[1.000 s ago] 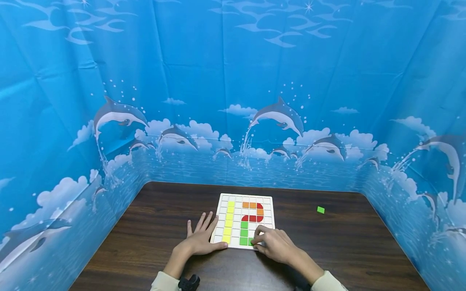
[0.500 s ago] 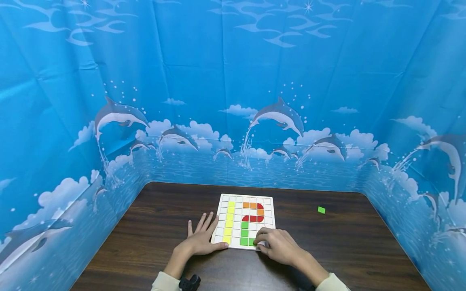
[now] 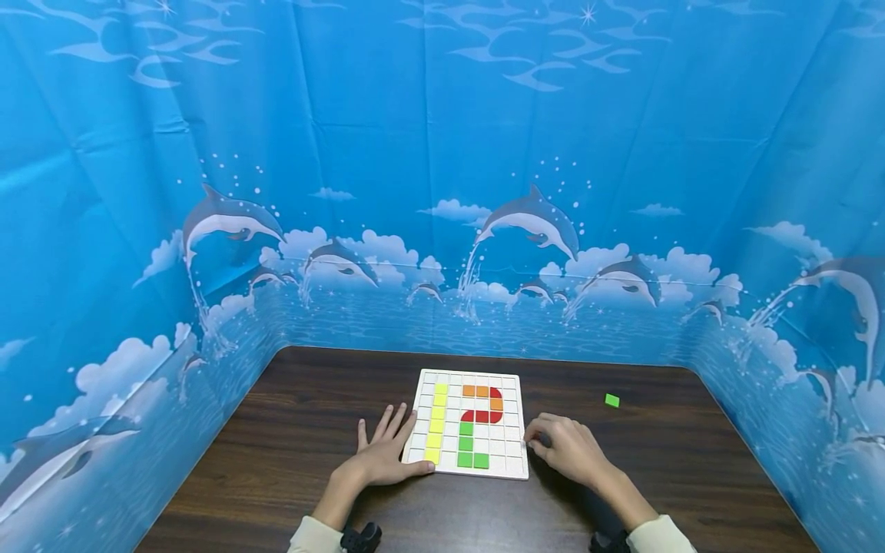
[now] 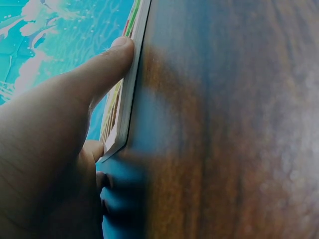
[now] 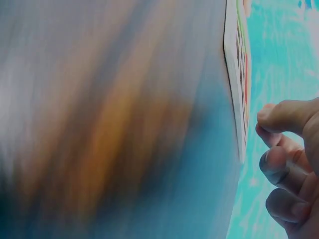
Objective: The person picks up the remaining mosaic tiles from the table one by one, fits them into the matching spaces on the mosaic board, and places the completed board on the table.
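A white grid board (image 3: 512, 430) lies on the dark wooden table. It bears a column of yellow tiles (image 3: 437, 422), orange tiles (image 3: 475, 391), red tiles (image 3: 482, 417) and several green tiles (image 3: 466, 445) in an L shape. My left hand (image 3: 382, 456) rests at the board's near left corner with fingers spread, thumb on the near edge (image 4: 122, 47). Just off the board's right edge is my right hand (image 3: 565, 445), fingers loosely curled. Between its thumb and fingers (image 5: 279, 164) nothing shows. A loose green tile (image 3: 611, 400) lies beyond it, toward the back right.
Dark wood tabletop (image 3: 311, 415) spreads out around the board. A blue curtain (image 3: 429, 192) printed with dolphins encloses the back and both sides of the table. A black wrist device (image 3: 361, 538) sits on the left wrist.
My right hand has let go of the green tile in the board's bottom row and moved right, off the board. The left hand stays where it was.
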`<action>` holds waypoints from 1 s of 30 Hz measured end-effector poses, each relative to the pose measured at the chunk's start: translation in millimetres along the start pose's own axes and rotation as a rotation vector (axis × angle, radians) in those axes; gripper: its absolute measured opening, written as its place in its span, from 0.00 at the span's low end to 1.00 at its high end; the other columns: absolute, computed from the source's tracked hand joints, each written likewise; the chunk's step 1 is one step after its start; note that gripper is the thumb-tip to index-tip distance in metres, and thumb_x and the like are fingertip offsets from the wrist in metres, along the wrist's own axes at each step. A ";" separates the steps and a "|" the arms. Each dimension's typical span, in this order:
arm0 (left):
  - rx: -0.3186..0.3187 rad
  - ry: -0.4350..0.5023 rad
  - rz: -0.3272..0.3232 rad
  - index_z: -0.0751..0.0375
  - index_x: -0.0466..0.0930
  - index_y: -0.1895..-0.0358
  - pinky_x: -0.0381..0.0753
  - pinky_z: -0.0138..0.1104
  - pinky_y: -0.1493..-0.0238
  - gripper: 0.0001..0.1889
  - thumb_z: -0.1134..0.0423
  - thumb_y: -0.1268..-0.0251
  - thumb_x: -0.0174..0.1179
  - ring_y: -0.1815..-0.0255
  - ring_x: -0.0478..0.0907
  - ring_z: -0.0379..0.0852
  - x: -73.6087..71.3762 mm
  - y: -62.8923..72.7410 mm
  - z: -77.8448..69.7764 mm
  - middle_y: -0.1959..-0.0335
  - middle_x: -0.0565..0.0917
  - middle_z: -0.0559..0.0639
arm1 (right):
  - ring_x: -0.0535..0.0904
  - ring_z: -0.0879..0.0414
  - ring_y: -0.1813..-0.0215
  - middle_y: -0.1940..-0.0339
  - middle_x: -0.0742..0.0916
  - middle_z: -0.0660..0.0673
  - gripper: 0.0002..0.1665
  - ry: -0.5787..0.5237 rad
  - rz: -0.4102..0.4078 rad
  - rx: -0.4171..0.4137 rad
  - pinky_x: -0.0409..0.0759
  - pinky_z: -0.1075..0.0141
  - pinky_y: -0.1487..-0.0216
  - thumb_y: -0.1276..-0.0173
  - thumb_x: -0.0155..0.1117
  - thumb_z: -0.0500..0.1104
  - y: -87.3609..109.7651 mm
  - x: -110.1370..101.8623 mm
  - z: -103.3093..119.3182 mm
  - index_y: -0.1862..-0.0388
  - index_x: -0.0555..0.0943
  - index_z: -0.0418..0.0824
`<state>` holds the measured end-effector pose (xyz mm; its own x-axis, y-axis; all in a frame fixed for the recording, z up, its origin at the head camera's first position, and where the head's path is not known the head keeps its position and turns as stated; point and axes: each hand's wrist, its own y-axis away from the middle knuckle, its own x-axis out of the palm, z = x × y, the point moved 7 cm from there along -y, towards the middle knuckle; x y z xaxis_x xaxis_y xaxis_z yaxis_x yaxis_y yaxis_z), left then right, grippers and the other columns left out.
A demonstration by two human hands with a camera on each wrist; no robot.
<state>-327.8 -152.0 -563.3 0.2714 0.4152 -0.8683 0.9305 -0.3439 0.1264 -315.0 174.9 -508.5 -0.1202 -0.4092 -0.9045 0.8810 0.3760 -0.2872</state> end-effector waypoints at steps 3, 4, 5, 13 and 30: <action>0.003 0.006 -0.004 0.49 0.49 0.11 0.19 0.78 0.25 0.62 0.17 0.41 0.58 0.09 0.34 0.63 -1.8 0.9 -1.9 0.09 0.44 0.57 | 0.75 0.70 0.69 0.65 0.87 0.63 0.08 0.017 -0.019 0.068 0.75 0.69 0.69 0.34 0.79 0.40 1.4 -5.9 -20.1 0.65 0.90 0.55; 0.004 0.002 -0.007 0.48 0.49 0.11 0.19 0.78 0.25 0.62 0.17 0.41 0.58 0.09 0.34 0.63 -0.5 0.3 -1.0 0.09 0.44 0.56 | 0.75 0.70 0.70 0.64 0.88 0.62 0.08 0.018 -0.024 0.083 0.75 0.69 0.69 0.34 0.79 0.40 2.2 -8.4 -26.4 0.65 0.90 0.55; -0.004 0.006 -0.006 0.48 0.49 0.11 0.19 0.76 0.24 0.62 0.16 0.41 0.57 0.09 0.34 0.62 -0.7 0.4 -1.1 0.09 0.44 0.56 | 0.75 0.69 0.70 0.63 0.88 0.61 0.08 0.015 -0.032 0.093 0.74 0.69 0.70 0.34 0.78 0.40 3.1 -11.2 -32.5 0.65 0.90 0.55; -0.033 -0.010 0.022 0.49 0.49 0.11 0.20 0.75 0.22 0.61 0.18 0.40 0.58 0.08 0.34 0.61 -1.7 1.4 -2.5 0.09 0.44 0.55 | 0.73 0.65 0.75 0.57 0.92 0.49 0.05 0.050 -0.057 0.152 0.68 0.67 0.76 0.30 0.75 0.39 9.8 -31.5 -83.5 0.59 0.91 0.49; -0.007 -0.011 0.012 0.46 0.47 0.11 0.19 0.78 0.25 0.62 0.16 0.41 0.56 0.09 0.33 0.63 0.6 -0.2 0.1 0.09 0.42 0.56 | 0.85 0.41 0.60 0.36 0.84 0.30 0.15 0.095 -0.027 0.379 0.81 0.50 0.70 0.26 0.70 0.41 16.1 -48.3 -177.8 0.44 0.88 0.38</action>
<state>-327.9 -151.8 -563.9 0.2796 0.4016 -0.8721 0.9289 -0.3431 0.1398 -376.4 348.6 -525.5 -0.1718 -0.3294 -0.9284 0.9814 0.0250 -0.1905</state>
